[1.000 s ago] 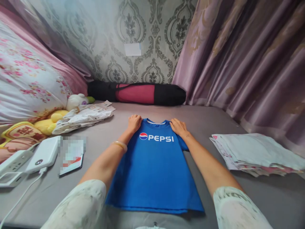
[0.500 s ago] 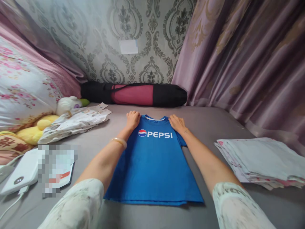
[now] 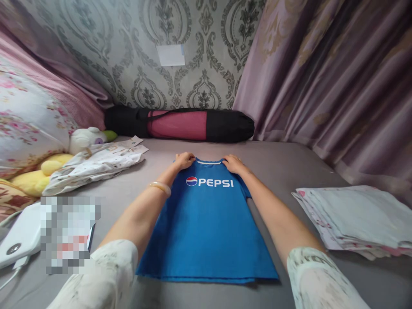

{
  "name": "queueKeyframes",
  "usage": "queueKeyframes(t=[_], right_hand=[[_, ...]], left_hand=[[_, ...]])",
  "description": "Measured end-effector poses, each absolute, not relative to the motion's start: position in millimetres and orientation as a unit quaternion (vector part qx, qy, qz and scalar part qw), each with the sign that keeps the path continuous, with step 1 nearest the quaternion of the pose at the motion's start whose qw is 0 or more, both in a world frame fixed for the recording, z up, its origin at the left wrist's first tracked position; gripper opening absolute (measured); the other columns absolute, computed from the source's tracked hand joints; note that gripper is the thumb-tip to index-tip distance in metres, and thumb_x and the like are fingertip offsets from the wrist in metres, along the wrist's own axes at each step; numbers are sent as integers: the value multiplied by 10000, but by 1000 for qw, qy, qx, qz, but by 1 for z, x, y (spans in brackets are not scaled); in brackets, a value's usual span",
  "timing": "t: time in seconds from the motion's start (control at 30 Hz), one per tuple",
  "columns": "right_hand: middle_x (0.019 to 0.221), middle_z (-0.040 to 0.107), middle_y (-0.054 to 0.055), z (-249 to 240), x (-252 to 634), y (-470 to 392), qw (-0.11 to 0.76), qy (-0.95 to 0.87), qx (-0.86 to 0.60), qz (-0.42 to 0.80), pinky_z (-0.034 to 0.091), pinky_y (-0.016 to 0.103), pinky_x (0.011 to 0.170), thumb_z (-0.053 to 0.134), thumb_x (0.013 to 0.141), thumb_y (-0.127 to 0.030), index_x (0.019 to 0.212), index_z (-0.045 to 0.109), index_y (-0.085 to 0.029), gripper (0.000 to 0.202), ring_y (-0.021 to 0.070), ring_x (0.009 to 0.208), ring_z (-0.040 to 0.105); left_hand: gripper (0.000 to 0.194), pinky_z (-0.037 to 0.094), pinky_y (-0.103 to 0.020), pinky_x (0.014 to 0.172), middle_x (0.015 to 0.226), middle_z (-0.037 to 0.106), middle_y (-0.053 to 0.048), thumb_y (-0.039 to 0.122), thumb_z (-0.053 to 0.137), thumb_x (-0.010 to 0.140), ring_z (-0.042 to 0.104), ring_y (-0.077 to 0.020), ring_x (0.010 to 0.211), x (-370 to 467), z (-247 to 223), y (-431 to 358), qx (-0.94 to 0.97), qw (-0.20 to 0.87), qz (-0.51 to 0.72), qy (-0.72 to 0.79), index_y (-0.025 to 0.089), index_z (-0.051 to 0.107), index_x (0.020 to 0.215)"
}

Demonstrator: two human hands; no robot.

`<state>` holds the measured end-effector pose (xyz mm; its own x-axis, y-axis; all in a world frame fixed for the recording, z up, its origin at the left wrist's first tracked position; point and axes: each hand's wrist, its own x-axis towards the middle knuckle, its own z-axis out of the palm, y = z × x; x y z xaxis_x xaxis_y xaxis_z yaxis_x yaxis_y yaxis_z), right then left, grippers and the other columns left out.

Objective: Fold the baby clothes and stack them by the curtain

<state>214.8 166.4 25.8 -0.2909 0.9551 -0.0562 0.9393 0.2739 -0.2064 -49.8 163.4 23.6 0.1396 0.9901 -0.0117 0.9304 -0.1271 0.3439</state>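
A blue T-shirt (image 3: pixel 206 227) with a white PEPSI print lies flat in front of me, its collar pointing away and its hem towards me. At the left side of the collar, my left hand (image 3: pixel 185 160) has its fingers closed on the shoulder cloth. My right hand (image 3: pixel 233 164) grips the other shoulder close to the collar, fingers curled. Part of the right sleeve shows beside my right forearm. The left sleeve is mostly hidden behind my left arm.
A stack of folded cloths (image 3: pixel 360 219) lies at the right. To the left are a crumpled patterned garment (image 3: pixel 96 167), plush toys (image 3: pixel 51 171), a white power bank (image 3: pixel 22 236) and a blurred-out phone (image 3: pixel 67 240). A black and red long bag (image 3: pixel 177 124) lies along the wall.
Both hands have moved inward along the shoulders, closer to the collar. The shirt stays nearly in place; the camera view has shifted slightly.
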Motion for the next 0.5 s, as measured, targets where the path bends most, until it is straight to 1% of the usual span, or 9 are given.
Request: queueKeyframes(t=[0.1,0.2,0.3,0.37,0.43,0.5], right_hand=[[1310,568,117,23,212,165,47,-790,-603,104,369,353,1004,437,993,-303,1254,580,-191,318,256,1237,498],[1290,576,108,20,212,162,68,-787,-606,96,365,336,998,439,994,-294,1229,572,-194,288,240,1223,505],[1286,579,118,16,210,158,82,-786,-608,77,353,345,1007,415,999,-288,1222,565,-180,290,243,1218,509],[1289,585,127,15,208,157,84,-784,-611,72,345,351,1015,400,999,-284,1222,564,-173,298,245,1218,514],[1286,600,128,17,209,158,84,-780,-615,77,345,359,1016,417,990,-311,1216,572,-179,304,249,1211,527],[1246,634,129,21,215,161,79,-772,-623,97,368,365,990,445,975,-396,1176,601,-184,331,262,1171,562]], left_hand=[[310,413,-410,898,1050,723,-82,379,499,877,624,-298,1039,-49,23,165,748,146,103,639,221,704,1047],[281,428,-370,879,1077,714,-77,367,515,873,623,-276,1041,-49,17,164,745,135,128,640,226,690,1043],[258,416,-387,912,1150,694,-83,332,497,886,599,-279,1108,-46,10,161,741,107,153,645,230,667,1052],[254,399,-418,937,1151,697,-92,328,485,892,594,-290,1124,-44,7,160,735,95,151,655,229,655,1053],[266,385,-444,950,1104,713,-102,381,492,887,606,-306,1098,-43,7,159,724,87,138,671,227,656,1030],[328,382,-450,948,1037,728,-112,490,514,858,618,-324,1064,-48,13,160,712,86,122,687,222,669,965]])
